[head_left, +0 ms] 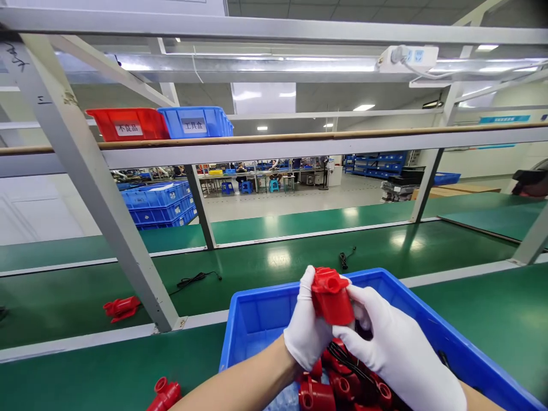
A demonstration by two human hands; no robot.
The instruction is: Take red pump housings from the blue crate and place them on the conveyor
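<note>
Two gloved hands, head view: left hand (306,325) and right hand (391,345) both closed round one red plastic part (331,297), held above the blue bin (252,317). Risk: black lead (349,362) below may snag; smooth gloves could let the part slip.

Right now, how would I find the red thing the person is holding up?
Look at the big blue bin at the near edge of the green bench. Just above it, two white-gloved hands, left hand and right hand, clasp one red plastic part. It alone is lifted; the other red parts lie inside the bin.
</note>
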